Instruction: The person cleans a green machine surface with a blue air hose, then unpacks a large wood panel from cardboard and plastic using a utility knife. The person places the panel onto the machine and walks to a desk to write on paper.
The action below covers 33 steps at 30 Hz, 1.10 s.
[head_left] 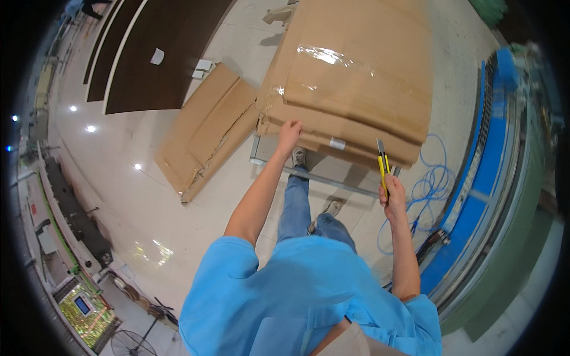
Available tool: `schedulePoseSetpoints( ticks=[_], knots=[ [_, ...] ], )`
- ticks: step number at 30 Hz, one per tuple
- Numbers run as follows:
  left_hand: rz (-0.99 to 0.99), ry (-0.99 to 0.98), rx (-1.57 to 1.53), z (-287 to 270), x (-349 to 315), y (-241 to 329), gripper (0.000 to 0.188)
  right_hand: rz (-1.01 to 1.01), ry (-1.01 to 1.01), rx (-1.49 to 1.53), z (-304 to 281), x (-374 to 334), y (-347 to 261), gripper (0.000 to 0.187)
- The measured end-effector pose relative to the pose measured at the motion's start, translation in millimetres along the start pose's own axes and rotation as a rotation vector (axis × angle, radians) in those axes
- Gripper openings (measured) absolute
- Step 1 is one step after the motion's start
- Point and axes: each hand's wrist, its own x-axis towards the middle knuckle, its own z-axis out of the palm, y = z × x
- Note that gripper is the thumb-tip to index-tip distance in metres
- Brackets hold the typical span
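Observation:
A yellow and black box cutter (383, 163) points away from me in my right hand (394, 194), its metal blade extended. My fingers are wrapped round its handle, and the blade tip is at the near right part of the cardboard stack. My left hand (290, 135) is closed on the near left edge of the brown cardboard (356, 77); the fingertips are partly hidden there. Clear tape shines across the top layer, which overlaps the sheets beneath. A small white label (337, 143) is stuck to the near edge.
A metal frame (320, 178) supports the cardboard above my feet. A torn cardboard piece (208, 130) lies on the floor at left, near dark brown panels (157, 59). Blue hose (430, 184) coils at right beside a blue machine rail (475, 172). A fan (133, 343) stands lower left.

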Motion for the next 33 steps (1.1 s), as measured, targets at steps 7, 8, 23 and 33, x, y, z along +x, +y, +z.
schedulePoseSetpoints(
  ticks=[7, 8, 23, 33],
  knots=[
    [0.016, 0.295, 0.423, 3.5, 168.9, 19.5, 0.055, -0.079, -0.137, -0.391, 109.3, 155.6, -79.6, 0.030],
    [-0.013, 0.297, 0.495, 4.0, 179.4, 18.5, 0.056, -0.118, -0.175, -0.482, 120.1, 179.5, -87.7, 0.032],
    [-0.020, 0.033, 0.054, 8.4, 297.1, 4.9, 0.056, -0.606, -0.329, -2.076, 321.9, 429.0, -219.5, 0.032],
    [-0.066, 0.055, 0.291, 14.0, 297.5, 35.0, 0.067, -0.487, -0.512, -2.466, 407.0, 504.2, -227.5, 0.035]
  ],
)
